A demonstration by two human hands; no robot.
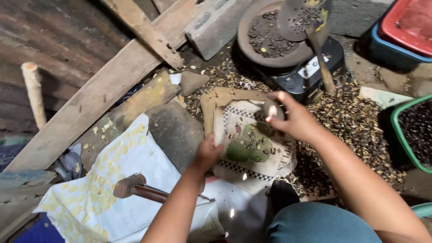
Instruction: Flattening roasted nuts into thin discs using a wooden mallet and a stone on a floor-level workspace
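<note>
Knee: blue-clad knee (317, 223) at bottom edge of view.
Left hand: left hand (208, 153) clenched at left edge of printed cardboard sheet (254, 144); contents not visible.
Right hand: right hand (292, 119) grasping small dark stone (272, 109) above the cardboard's upper right corner.
Ground: husks and dark seeds (355, 121) scattered on dirt.
Surroundings: hammer (132, 188) on yellow-spotted cloth (112, 180); wooden planks (103, 90); green basket (411, 135).

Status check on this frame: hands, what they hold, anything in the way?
Right hand grips small dark round object. Left hand on printed cardboard sheet. Husk litter all around; hammer lies aside.
</note>
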